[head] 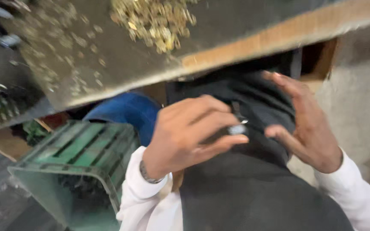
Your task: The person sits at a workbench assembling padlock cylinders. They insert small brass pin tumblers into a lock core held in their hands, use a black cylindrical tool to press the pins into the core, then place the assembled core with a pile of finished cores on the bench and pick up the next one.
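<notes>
- A small shiny metal piece [237,128] is pinched between the thumb and the curled fingers [219,124] of the left hand [189,134]; the fingers are closed round it, and a bracelet is worn at that wrist.
- The piece is held just in front of a dark garment [253,192], at the lower middle of the view; what kind of piece it is cannot be told through the blur.
- The right hand [307,128] is held open just beside it, fingers spread and slightly bent; nothing is gripped by it, and whether the dark cloth is touched cannot be told.
- White sleeves [142,201] are worn on both arms.
- A dark counter [120,64] with a bare wooden edge is seen above the hands; a heap of small brass-coloured pieces [155,21] lies on it, with more scattered to the left.
- A green plastic crate [76,171] stands under the counter, left of the hands; a blue rounded object [127,109] is seen behind it.
</notes>
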